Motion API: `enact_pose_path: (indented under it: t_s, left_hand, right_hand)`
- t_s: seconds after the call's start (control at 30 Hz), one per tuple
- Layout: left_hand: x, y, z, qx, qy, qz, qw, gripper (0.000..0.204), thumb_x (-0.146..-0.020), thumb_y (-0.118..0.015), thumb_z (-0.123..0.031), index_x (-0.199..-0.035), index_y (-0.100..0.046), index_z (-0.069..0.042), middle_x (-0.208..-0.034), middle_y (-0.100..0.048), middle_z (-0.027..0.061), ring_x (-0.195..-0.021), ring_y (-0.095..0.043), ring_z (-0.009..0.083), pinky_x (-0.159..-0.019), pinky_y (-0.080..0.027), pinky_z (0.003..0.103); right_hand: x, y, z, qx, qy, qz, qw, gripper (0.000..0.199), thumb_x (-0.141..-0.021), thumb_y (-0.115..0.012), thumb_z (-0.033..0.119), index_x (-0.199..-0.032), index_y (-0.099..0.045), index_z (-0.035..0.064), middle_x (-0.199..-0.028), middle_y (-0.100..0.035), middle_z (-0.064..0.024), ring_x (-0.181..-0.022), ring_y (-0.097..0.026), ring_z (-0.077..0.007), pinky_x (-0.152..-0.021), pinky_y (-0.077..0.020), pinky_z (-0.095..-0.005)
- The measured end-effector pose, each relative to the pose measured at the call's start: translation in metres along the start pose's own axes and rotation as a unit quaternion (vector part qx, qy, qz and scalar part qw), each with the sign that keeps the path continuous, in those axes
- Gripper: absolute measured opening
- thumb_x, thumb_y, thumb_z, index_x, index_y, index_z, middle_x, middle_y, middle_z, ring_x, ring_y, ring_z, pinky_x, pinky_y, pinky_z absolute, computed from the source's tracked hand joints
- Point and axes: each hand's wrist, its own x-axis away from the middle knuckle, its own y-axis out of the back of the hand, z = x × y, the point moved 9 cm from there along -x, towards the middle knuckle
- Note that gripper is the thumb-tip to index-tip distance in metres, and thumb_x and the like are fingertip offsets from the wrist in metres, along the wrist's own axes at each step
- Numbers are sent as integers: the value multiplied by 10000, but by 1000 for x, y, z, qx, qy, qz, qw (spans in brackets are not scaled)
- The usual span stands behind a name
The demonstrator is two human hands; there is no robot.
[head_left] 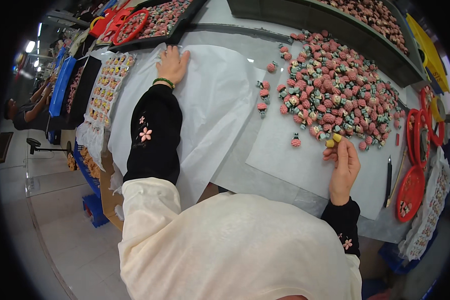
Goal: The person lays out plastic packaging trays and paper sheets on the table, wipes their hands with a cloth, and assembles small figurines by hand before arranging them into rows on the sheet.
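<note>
My left hand lies open on a large white sheet, its fingers spread near the sheet's far edge. A green bracelet circles that wrist. On the right, my right hand is at the near edge of a heap of small pink-and-grey figurines. Yellow covers sit on two of its fingertips, which are drawn close together. Whatever may be between them is too small to make out. One figurine stands apart, left of this hand, and several more lie loose along the heap's left side.
Figurines fill a dark tray at the far right and another black tray at the far left. Red round trays, a black pen and a yellow tape roll lie right. A person sits at far left.
</note>
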Motion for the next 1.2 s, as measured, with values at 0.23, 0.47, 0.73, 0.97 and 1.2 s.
enact_pose_path:
  t_s: [0.23,0.47,0.73,0.97,1.2]
  left_hand:
    - [1,4,22,-85,88,61,991,685,-863,-249,-537,-1340,-228,-45,-1425,-163,122,-1318,-124,284,-1010,-106,567]
    - [81,75,-162,232,-159,3,960,360,-785,-581,-384,-800,-627,-27,-694,-603,129,-684,-580,307,-610,-458,374]
    - [138,27,-217,161,-214,172,948,341,-748,-650,-337,-773,-597,-1,-595,-553,114,-544,-521,226,-527,-410,317]
    - [177,49,-257,640,-68,379,665,271,-834,-583,-119,-1054,-560,37,-975,-599,62,-857,-553,114,-767,-448,235]
    - [202,29,-268,717,21,342,607,295,-831,-570,-79,-1101,-545,37,-972,-604,73,-855,-560,114,-731,-458,235]
  right_hand:
    - [5,-8,7,30,33,20,999,220,-891,-482,109,-1062,-518,-25,-855,-573,-64,-696,-531,-97,-618,-437,-221]
    - [11,-36,22,202,126,99,966,251,-805,-583,26,-1048,-541,-24,-874,-591,-46,-748,-548,-81,-676,-436,-199]
    - [10,-75,40,228,160,183,943,225,-802,-586,29,-1021,-558,-11,-823,-586,-45,-682,-553,-83,-613,-445,-199]
    - [-1,-65,6,-114,-34,116,986,253,-854,-537,59,-1080,-496,-48,-906,-586,-92,-787,-591,-161,-682,-489,-246]
    - [0,-57,5,-146,11,136,980,218,-839,-543,15,-1040,-492,-51,-956,-576,-117,-851,-587,-179,-752,-492,-284]
